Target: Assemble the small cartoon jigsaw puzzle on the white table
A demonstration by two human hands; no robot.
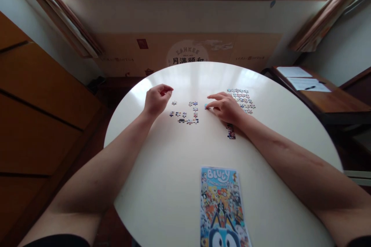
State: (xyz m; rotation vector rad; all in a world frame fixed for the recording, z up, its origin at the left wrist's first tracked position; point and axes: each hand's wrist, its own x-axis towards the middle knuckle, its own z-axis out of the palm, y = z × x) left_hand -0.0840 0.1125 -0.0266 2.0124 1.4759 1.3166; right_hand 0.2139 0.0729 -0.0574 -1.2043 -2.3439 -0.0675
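My left hand (158, 99) is raised over the left part of the round white table (162, 162). Its fingers are curled and the fingertips pinched together; I cannot make out what is between them. A single jigsaw piece (174, 103) lies just below those fingertips. With fingers stretched out and apart, my right hand (227, 107) rests on the table, its index fingertip touching a small blue jigsaw piece (206, 106). Between the hands lies a partly joined outline of jigsaw pieces (195, 115). A short joined strip of pieces (231, 134) shows below my right wrist.
Rows of loose jigsaw pieces (242, 98) lie beyond my right hand. A colourful "Bluey" picture sheet (222, 204) is at the near edge. To the right stands a wooden desk (336, 98) with papers (307, 84) and a pen (310, 88). Windows are ahead.
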